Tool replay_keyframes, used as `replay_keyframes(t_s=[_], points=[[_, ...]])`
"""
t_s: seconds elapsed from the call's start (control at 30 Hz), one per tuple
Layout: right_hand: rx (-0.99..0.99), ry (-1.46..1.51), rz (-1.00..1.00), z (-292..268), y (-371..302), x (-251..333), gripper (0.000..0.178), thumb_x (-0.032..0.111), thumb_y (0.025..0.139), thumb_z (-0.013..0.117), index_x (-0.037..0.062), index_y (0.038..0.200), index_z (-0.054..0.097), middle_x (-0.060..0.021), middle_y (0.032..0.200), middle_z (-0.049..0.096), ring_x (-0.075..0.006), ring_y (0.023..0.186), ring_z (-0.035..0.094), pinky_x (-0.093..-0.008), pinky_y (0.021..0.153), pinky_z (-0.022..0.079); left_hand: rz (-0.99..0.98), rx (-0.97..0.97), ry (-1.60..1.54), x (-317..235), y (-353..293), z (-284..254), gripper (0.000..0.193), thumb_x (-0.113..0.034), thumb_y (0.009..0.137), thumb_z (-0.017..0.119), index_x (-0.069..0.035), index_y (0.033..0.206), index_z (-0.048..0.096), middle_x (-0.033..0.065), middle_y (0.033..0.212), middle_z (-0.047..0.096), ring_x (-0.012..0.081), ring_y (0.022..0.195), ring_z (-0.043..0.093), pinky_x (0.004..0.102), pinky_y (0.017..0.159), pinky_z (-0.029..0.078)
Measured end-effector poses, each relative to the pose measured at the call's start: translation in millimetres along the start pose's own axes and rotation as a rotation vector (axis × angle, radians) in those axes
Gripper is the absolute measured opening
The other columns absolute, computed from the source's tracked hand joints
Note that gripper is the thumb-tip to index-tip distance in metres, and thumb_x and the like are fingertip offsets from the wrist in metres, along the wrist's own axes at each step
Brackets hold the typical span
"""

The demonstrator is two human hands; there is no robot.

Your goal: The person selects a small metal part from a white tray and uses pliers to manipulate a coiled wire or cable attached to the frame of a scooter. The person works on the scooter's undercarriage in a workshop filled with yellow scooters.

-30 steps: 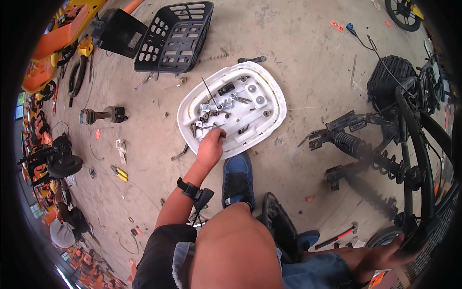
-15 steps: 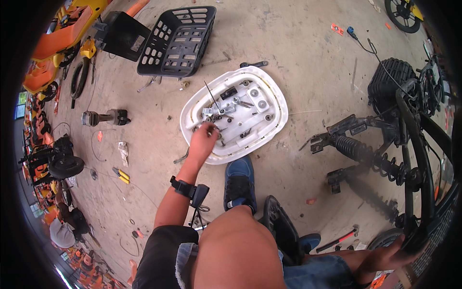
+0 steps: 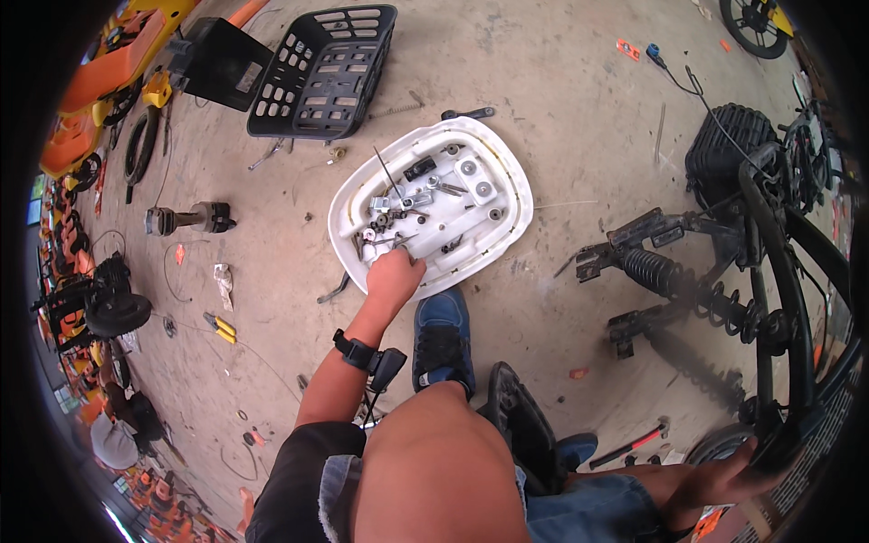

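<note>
A white plastic tray-like cover (image 3: pixel 520 185) lies on the floor, holding several bolts, bushings and small metal parts. My left hand (image 3: pixel 396 274) is over its near rim, fingers curled together beside the loose parts; anything pinched between them is hidden. A thin dark rod (image 3: pixel 388 172) leans among the parts, near a black block (image 3: pixel 420 168) and two round washers on a white raised pad. At the lower right, my right hand (image 3: pixel 720 478) is closed around a dark part of the black vehicle frame (image 3: pixel 768 271); its fingertips are lost in shadow.
A black basket (image 3: pixel 319 77) and a cordless power tool (image 3: pixel 192 219) lie to the left. Yellow-handled pliers (image 3: pixel 220 328) rest nearer me. Spring shock absorbers (image 3: pixel 688 290) hang from the frame. A red-handled hammer (image 3: pixel 631 445) lies near my blue shoe (image 3: pixel 443 339).
My left hand has drawn back from the parts at the tray's left toward its near rim. The whole view has shifted slightly. My right hand stays at the frame.
</note>
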State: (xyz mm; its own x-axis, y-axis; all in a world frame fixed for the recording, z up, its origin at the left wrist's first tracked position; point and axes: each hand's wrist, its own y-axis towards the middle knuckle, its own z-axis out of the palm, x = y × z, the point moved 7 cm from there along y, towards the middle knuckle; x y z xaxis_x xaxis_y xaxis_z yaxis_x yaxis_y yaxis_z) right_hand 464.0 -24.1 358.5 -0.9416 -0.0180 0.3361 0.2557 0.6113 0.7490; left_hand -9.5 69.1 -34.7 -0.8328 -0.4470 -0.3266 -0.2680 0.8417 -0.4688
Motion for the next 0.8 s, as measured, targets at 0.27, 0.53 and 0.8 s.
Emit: replay_keyframes(t_s=[0.27, 0.53, 0.8], points=[[-0.022, -0.005, 0.022, 2, 2, 4, 0.060, 0.007, 0.087, 0.062, -0.0088, 0.140, 0.038, -0.0259, 0.136, 0.049, -0.0350, 0.127, 0.048, -0.0416, 0.108, 0.037, -0.058, -0.178, -0.553, 4, 14, -26, 0.037, -0.034, 0.094, 0.059, 0.002, 0.093, 0.069, 0.0109, 0.066, 0.065, 0.0161, 0.060, 0.063, 0.0303, 0.059, 0.048], [-0.027, -0.020, 0.006, 0, 1, 1, 0.062, 0.005, 0.085, 0.063, -0.0067, 0.140, 0.039, -0.0252, 0.137, 0.048, -0.0355, 0.128, 0.048, -0.0413, 0.108, 0.037, 0.261, -0.084, 0.041, -79, 4, 5, 0.030, -0.038, 0.093, 0.057, -0.010, 0.099, 0.063, 0.0166, 0.080, 0.066, 0.0370, 0.075, 0.065, 0.0479, 0.065, 0.051], [-0.063, 0.021, 0.051, -2, -4, -3, 0.060, 0.004, 0.087, 0.062, -0.0072, 0.141, 0.038, -0.0255, 0.137, 0.048, -0.0351, 0.127, 0.049, -0.0403, 0.105, 0.041, 0.350, 0.034, 0.165, -93, 0, 12, 0.047, -0.055, 0.092, 0.053, -0.011, 0.108, 0.060, 0.0211, 0.096, 0.063, 0.0379, 0.082, 0.066, 0.0467, 0.067, 0.054]])
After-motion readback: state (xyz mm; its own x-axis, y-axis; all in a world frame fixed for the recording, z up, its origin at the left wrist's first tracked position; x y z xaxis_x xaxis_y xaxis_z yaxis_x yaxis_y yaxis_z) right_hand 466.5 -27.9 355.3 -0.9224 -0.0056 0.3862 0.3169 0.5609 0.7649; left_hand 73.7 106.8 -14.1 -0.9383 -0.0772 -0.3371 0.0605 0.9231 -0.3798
